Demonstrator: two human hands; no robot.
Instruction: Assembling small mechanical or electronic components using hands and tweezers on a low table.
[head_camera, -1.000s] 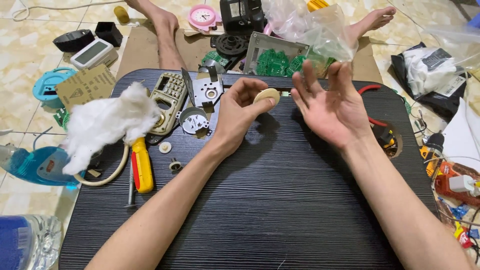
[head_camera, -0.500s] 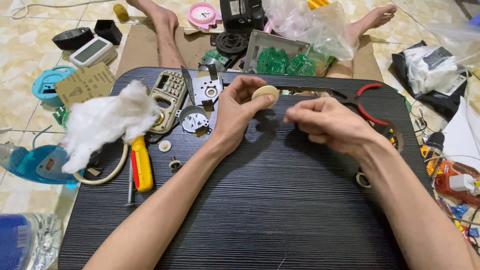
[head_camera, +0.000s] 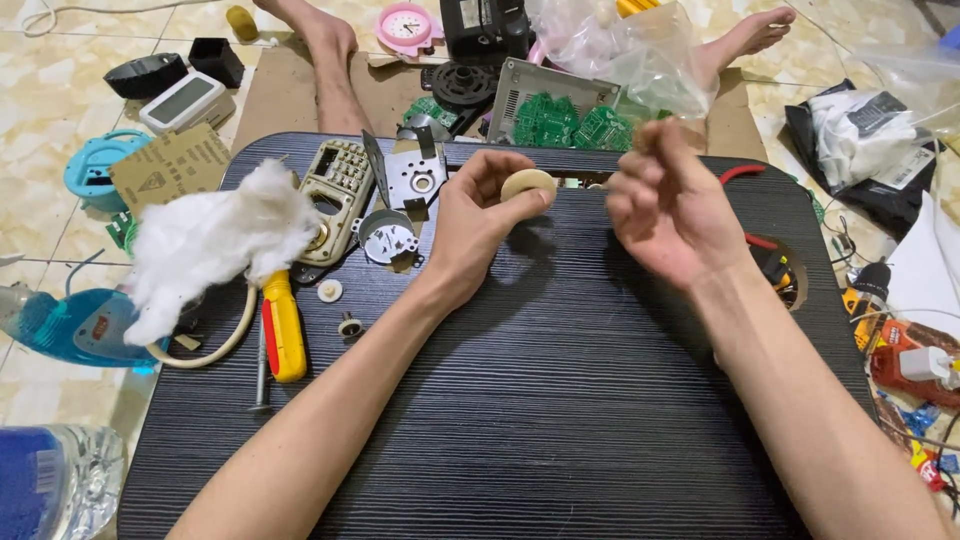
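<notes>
Left hand pinches a small cream disc between thumb and fingertips, above the far edge of the black board. Right hand hangs just right of the disc, loosely curled, holding nothing visible. Step appears to be inspection of the disc; next move likely needs the right hand's fingertips on it. Yellow screwdriver lies left of the disc
</notes>
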